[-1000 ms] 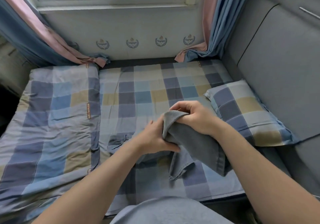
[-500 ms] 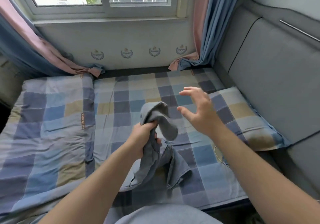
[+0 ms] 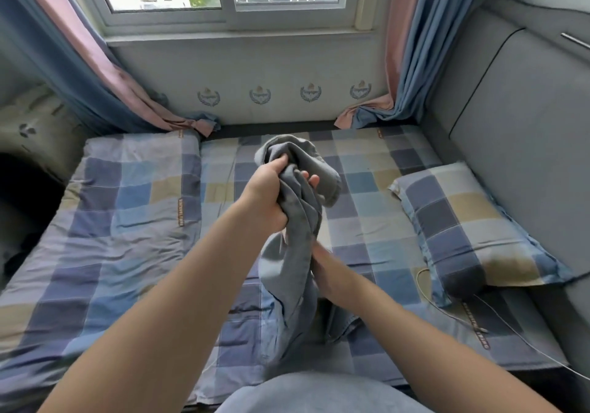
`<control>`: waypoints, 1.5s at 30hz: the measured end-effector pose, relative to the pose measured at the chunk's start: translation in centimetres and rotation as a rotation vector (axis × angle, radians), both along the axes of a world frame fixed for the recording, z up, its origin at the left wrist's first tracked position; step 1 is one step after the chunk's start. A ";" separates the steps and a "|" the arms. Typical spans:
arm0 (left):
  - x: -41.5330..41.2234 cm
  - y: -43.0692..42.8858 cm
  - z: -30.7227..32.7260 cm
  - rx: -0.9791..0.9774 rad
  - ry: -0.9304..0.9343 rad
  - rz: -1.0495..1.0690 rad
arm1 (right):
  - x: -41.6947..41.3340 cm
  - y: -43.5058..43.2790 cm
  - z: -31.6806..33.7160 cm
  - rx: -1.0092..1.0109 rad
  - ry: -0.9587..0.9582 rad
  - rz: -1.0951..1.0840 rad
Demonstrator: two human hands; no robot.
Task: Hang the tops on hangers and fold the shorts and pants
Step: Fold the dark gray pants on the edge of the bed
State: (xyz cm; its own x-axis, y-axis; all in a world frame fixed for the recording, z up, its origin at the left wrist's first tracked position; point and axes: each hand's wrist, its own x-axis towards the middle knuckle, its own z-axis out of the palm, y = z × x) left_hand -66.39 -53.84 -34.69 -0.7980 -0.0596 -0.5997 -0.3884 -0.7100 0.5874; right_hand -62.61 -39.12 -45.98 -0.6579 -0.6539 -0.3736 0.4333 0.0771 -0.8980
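Observation:
A grey garment (image 3: 298, 253) hangs bunched in the air over the middle of the bed, its lower end trailing down to the checked sheet. My left hand (image 3: 268, 194) grips it near the top, with a fold flopping over above my fingers. My right hand (image 3: 322, 269) is lower, against the right side of the hanging cloth; its fingers are hidden behind the fabric, so its hold is not visible. No hanger is in sight.
The bed (image 3: 367, 218) has a blue, grey and tan checked sheet. A folded checked quilt (image 3: 121, 221) lies on the left, a matching pillow (image 3: 466, 224) on the right with a thin cable (image 3: 447, 310) beside it. A grey padded headboard (image 3: 523, 119) is at right, curtains and a window behind.
My left hand has lifted the garment higher, so it hangs longer. My right hand, open in the air half a second ago, has dropped down to the cloth's lower part.

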 end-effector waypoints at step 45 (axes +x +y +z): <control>1.5 0.6 -2.1 -0.403 0.310 -0.037 | -2.2 2.4 -3.1 0.421 0.314 -0.257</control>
State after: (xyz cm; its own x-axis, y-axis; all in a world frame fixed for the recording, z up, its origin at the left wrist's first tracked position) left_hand -64.91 -53.27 -36.76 -0.9407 -0.2061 -0.2694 -0.1729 -0.3919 0.9036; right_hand -64.86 -36.74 -49.08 -0.8969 -0.2961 -0.3285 0.2036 0.3828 -0.9011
